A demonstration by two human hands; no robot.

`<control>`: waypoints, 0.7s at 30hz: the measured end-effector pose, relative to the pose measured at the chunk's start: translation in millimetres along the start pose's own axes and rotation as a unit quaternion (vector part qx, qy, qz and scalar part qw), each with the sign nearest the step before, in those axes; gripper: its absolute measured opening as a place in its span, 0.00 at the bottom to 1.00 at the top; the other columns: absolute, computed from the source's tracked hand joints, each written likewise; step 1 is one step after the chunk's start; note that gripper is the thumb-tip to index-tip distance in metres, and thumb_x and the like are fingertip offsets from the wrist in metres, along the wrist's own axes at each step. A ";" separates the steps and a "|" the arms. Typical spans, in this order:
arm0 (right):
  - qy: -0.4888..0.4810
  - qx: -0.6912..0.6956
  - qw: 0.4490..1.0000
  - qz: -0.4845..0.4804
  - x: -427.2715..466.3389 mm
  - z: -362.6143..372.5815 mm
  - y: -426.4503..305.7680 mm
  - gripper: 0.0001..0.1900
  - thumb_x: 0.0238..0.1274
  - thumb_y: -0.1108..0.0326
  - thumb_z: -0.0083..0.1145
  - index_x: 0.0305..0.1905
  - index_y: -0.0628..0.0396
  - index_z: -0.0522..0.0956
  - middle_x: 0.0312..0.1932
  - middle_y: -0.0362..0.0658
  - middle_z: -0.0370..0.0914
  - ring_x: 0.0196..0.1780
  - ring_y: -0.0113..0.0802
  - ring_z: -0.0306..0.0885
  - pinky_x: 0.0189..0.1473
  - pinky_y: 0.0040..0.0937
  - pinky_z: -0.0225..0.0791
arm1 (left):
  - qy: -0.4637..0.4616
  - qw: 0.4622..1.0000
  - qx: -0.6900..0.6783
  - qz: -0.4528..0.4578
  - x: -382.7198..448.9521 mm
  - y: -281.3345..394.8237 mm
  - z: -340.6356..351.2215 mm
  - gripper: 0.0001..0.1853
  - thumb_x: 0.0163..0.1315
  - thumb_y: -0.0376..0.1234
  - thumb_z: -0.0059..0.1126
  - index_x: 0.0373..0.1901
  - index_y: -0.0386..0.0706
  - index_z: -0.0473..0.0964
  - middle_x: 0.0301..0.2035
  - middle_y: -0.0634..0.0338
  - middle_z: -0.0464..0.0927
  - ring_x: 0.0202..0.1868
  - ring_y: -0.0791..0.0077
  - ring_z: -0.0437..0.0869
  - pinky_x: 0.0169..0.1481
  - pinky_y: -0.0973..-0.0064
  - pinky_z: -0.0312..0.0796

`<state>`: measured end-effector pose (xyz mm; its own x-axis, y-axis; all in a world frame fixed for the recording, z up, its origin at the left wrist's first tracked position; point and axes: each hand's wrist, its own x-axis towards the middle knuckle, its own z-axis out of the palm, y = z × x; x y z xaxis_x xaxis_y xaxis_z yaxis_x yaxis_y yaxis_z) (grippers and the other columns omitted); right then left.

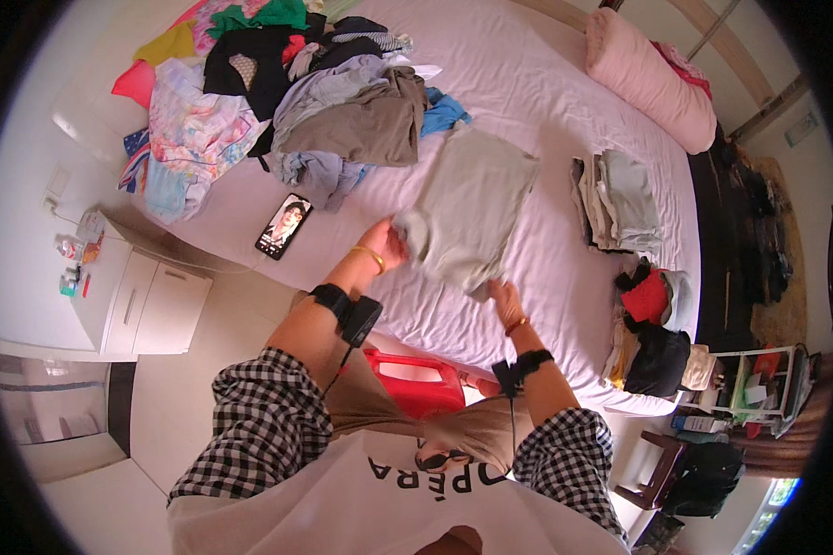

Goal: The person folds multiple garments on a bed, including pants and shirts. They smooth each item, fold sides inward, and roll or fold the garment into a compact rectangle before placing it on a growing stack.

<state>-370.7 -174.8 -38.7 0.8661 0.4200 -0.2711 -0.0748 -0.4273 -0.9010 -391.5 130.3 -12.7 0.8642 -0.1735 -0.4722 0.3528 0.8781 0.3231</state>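
Note:
A pale grey-green garment lies spread on the pink bed sheet in front of me, its near edge bunched. My left hand grips the near left corner, where the cloth is blurred. At the near right corner, my right hand pinches the fabric between its fingers. Beyond the left hand is a large heap of loose clothes, including a brown garment and a blue one. A stack of folded garments sits to the right of the spread garment.
A phone with its screen lit lies at the bed's left edge. Small piles of clothes lie near the right edge. A rolled pink quilt is at the far right. A red plastic chair stands against the near side of the bed.

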 end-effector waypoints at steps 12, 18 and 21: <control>0.225 0.116 0.959 0.126 50.5 5.0 53.7 0.45 0.47 0.47 0.62 0.66 0.59 0.54 0.35 0.48 0.76 0.24 0.33 0.73 0.26 0.29 0.68 | 0.146 0.984 0.103 -0.006 58.4 -131.8 -38.1 0.31 0.52 0.47 0.62 0.53 0.40 0.63 0.46 0.48 0.72 0.49 0.55 0.75 0.52 0.58 0.71; 0.183 -0.072 0.972 0.126 34.0 26.8 30.9 0.33 0.43 0.53 0.64 0.52 0.64 0.67 0.43 0.58 0.77 0.49 0.50 0.75 0.48 0.38 0.68 | 0.247 0.950 0.187 0.027 87.3 -127.9 -7.7 0.34 0.49 0.46 0.65 0.55 0.43 0.64 0.49 0.52 0.71 0.46 0.58 0.76 0.47 0.60 0.72; 0.094 0.105 0.965 0.221 39.6 60.7 22.2 0.31 0.45 0.55 0.64 0.51 0.63 0.68 0.34 0.51 0.79 0.32 0.40 0.80 0.31 0.34 0.73 | 0.290 0.903 0.263 0.175 70.1 -110.7 -17.2 0.31 0.49 0.49 0.61 0.51 0.39 0.68 0.43 0.51 0.75 0.41 0.58 0.77 0.39 0.61 0.70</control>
<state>-368.1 -119.0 -90.0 0.7996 0.0725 -0.5962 -0.5387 -0.3521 -0.7654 -376.2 28.6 -95.7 0.6764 0.4706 -0.5666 0.3471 0.4748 0.8088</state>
